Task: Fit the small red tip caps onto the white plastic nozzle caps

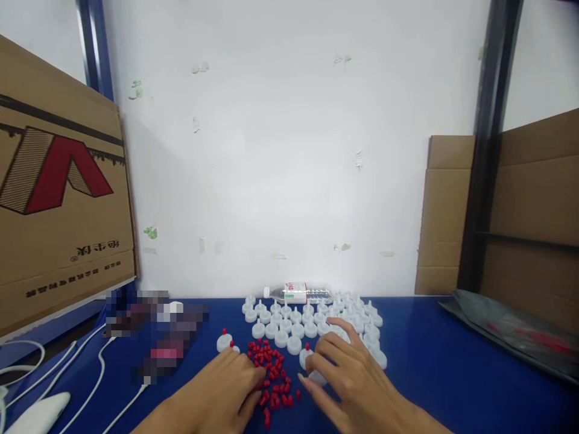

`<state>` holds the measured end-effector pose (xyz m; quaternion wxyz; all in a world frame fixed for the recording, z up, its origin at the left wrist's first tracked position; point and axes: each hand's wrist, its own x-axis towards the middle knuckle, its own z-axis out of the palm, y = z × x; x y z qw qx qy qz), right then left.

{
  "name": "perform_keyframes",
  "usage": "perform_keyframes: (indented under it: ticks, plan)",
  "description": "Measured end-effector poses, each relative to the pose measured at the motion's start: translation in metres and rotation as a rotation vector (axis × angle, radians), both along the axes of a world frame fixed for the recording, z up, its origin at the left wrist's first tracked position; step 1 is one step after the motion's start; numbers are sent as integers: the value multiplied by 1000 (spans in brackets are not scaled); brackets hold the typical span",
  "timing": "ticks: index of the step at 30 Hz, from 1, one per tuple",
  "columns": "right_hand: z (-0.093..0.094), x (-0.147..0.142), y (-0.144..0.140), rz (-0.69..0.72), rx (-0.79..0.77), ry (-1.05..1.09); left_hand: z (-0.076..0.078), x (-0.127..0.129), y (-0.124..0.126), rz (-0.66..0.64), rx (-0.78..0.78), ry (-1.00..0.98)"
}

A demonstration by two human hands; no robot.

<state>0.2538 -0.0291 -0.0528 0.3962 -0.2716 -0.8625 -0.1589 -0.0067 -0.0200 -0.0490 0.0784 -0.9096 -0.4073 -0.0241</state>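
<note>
**Inspector A:** Report the hands.

**Inspector B:** Left hand [228, 383] rests palm down on the blue surface [452, 374], fingers curled at the left edge of a heap of small red tips [271, 374]. Whether its grip holds a tip, I cannot tell; the fingertips are turned under. Right hand [357, 377] lies just right of the heap, fingers spread and loose, grip open, resting over a white cap [316, 378] that shows under its thumb side.

**Inspector A:** Position of the caps?

**Inspector B:** A field of white caps without tips [294, 328] stands in rows beyond both hands, reaching to the wall. Two finished caps with red tips are apart from it: one [223, 341] beyond the left hand, one [306, 355] touching the right hand's fingers.

**Inspector A:** Surroundings?

**Inspector B:** A clear water bottle [298, 293] lies on its side behind the caps. A printed cardboard box [58, 193] stands at left, plain cartons [446, 211] at right. White cables [97, 361] run along the left, and a dark plastic bag [511, 328] lies at right.
</note>
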Motion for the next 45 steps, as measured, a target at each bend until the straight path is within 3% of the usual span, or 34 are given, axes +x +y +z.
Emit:
perform_keyframes:
  ticks: [6, 12, 22, 37, 45]
  plan:
    - [-4, -1, 1, 13, 2, -31, 3, 1, 1, -1, 23, -40]
    - [-9, -3, 6, 49, 63, -109, 12, 5, 2, -71, -8, -228]
    - [-13, -4, 6, 95, 59, -131, -5, 7, 6, -163, 83, -478]
    - [-14, -9, 8, 148, 161, -122, -3, 10, 3, -311, 84, -492]
    - [-14, -6, 6, 104, 68, -168, 1, 12, -5, -260, 79, -379]
